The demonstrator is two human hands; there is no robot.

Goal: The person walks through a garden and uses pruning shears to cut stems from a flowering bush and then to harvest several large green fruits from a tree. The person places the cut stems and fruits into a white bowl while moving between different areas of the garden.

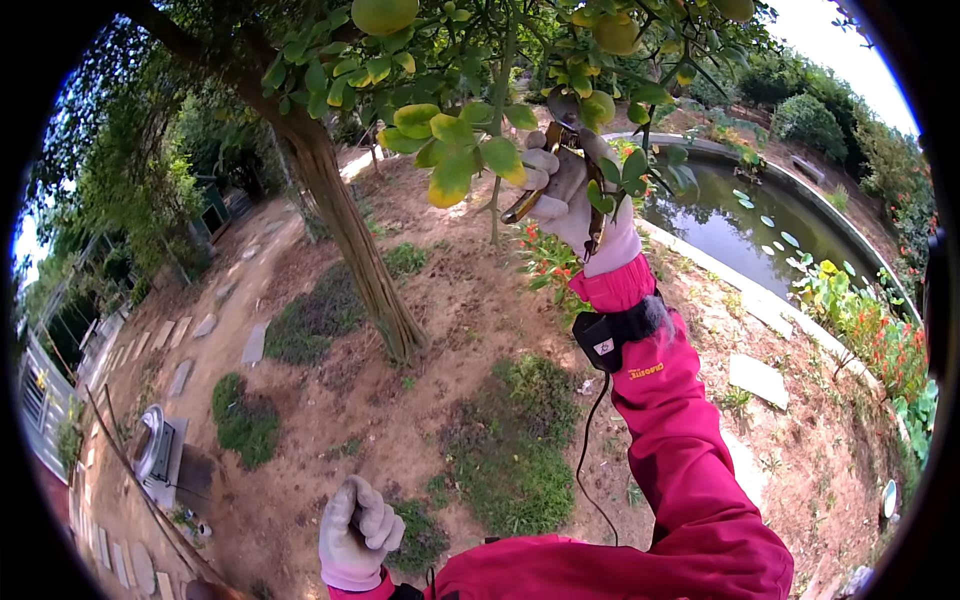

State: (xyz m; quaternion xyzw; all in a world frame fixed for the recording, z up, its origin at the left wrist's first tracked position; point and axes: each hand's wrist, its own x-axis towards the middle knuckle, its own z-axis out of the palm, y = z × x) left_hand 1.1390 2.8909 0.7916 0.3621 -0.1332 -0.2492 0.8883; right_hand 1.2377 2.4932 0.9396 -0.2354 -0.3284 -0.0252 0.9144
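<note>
My right hand (570,187), in a pale glove, is raised among the branches and gripping a pair of pruning shears (553,139) with worn brownish handles. The metal blade points up beside a yellow-green citrus-like fruit (600,107); leaves partly cover the tip, so whether it touches a stem cannot be told. Other round fruits (384,13) hang at the top edge, among green and yellowing leaves (454,161) on thorny twigs. Low in the picture is my left hand (360,525), also gloved, its fingers curled inward; I see nothing in it.
A leaning tree trunk (356,247) stands ahead on the left. On the right, a pond (750,217) lies behind a concrete rim (720,274). Low plants (517,450) and flat stepping stones (757,380) dot the soil. A thin cable (583,457) hangs from the right wrist strap.
</note>
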